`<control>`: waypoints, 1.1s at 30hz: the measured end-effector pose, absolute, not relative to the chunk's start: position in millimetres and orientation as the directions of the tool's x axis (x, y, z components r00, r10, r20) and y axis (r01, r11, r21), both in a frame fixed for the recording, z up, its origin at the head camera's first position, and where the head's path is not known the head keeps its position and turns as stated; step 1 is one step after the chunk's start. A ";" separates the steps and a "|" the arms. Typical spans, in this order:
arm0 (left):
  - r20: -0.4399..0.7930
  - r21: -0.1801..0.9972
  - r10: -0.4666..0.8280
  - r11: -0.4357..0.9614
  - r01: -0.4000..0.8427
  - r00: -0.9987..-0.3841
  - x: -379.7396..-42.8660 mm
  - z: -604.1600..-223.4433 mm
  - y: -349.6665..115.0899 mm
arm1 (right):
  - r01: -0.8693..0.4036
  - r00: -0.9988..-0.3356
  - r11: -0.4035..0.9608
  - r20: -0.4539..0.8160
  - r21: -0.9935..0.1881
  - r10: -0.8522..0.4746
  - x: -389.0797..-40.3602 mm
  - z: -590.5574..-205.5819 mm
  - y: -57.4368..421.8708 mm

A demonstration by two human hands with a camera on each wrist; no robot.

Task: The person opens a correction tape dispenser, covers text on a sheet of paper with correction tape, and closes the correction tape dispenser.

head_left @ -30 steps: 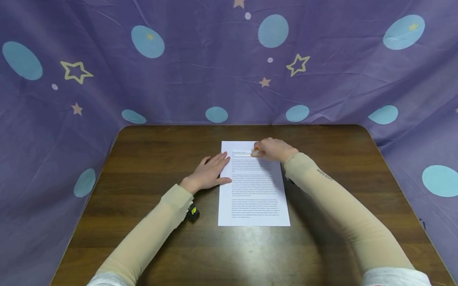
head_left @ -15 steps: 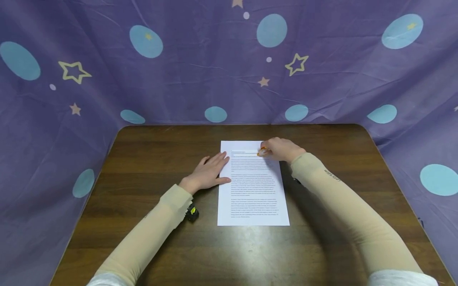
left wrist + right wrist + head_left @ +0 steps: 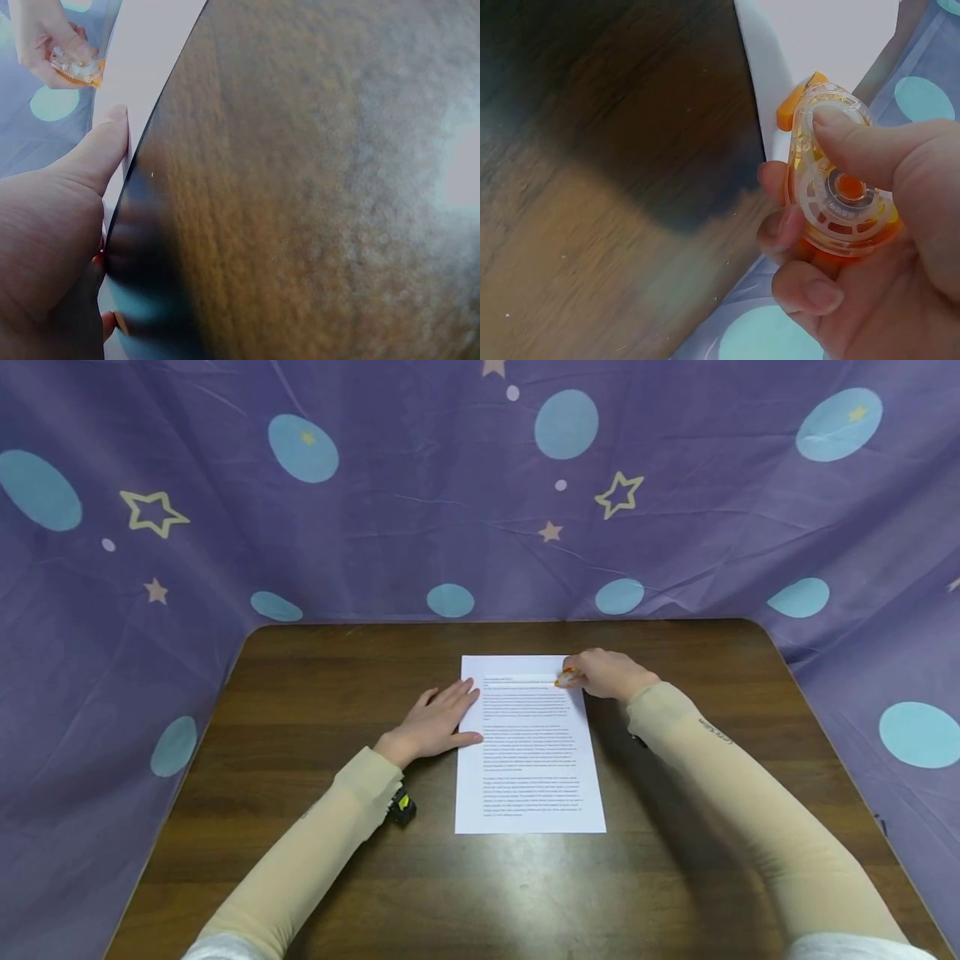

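Note:
A printed white sheet of paper [image 3: 528, 752] lies in the middle of the brown table [image 3: 315, 693]. My left hand [image 3: 438, 722] lies flat, its fingers resting on the sheet's left edge; the left wrist view shows its thumb [image 3: 97, 150] against the paper [image 3: 146, 67]. My right hand [image 3: 607, 675] grips a clear orange correction-tape dispenser [image 3: 566, 677] at the sheet's top right corner. In the right wrist view the dispenser [image 3: 832, 187] sits between thumb and fingers, its orange tip on the paper [image 3: 817, 37].
A purple cloth with blue dots and stars [image 3: 480, 485] hangs behind and around the table. A small black and yellow device [image 3: 402, 808] sits at my left wrist. Bare tabletop lies on both sides of the sheet.
My right hand has slid the dispenser rightward along the top lines of the sheet, from near the middle to the right edge. The left hand has stayed put.

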State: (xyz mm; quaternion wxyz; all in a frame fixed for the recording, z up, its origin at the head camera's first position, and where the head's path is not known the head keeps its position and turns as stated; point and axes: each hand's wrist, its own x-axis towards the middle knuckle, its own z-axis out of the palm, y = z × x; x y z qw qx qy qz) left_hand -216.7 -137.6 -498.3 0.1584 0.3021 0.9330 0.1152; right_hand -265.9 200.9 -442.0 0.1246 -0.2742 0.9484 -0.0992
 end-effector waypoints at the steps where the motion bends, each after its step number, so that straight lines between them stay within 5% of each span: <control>1: -0.225 0.309 0.600 0.791 0.528 -0.767 -216.7 -498.4 -137.6 | -0.493 -0.819 0.831 -0.185 -0.257 -0.543 -265.8 -441.7 202.4; 27: -0.242 0.306 0.598 0.794 0.525 -0.764 -215.2 -499.1 -137.1 | -0.481 -0.815 0.835 -0.214 -0.265 -0.538 -265.0 -442.9 215.8; 33: -0.220 0.316 0.598 0.791 0.524 -0.770 -215.7 -498.8 -136.2 | -0.510 -0.809 0.800 -0.142 -0.316 -0.571 -264.7 -432.8 204.2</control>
